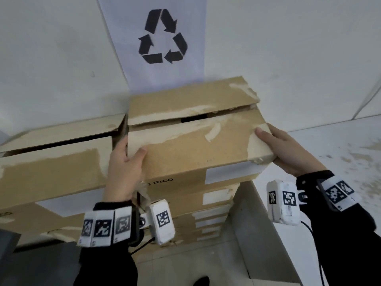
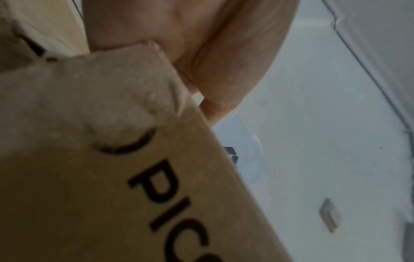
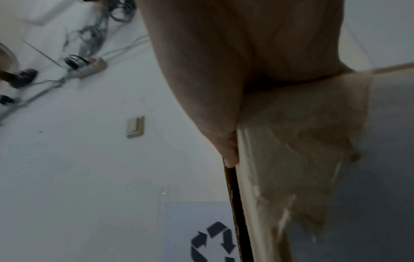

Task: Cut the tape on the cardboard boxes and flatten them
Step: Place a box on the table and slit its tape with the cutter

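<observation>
A brown cardboard box [image 1: 195, 145] with torn tape strips and "PICO" printed on its front lies on top of a stack of thin flat boxes [image 1: 212, 213]. Its top flaps stand slightly apart along a dark slit. My left hand [image 1: 132, 155] grips the box's near left corner, thumb on top and fingers down the left side. My right hand [image 1: 276, 145] grips the near right corner, thumb on top and fingers hidden round the side. The left wrist view shows the printed box face [image 2: 112, 177] below the palm [image 2: 201, 53]. In the right wrist view the fingers [image 3: 230, 150] lie along the box edge [image 3: 302, 141].
A second taped box [image 1: 51, 162] sits close on the left, its top also split. A paper recycling sign [image 1: 162, 36] hangs on the white wall behind. A pale panel [image 1: 257, 234] stands lower right. A power strip with cables [image 3: 87, 67] lies on the floor.
</observation>
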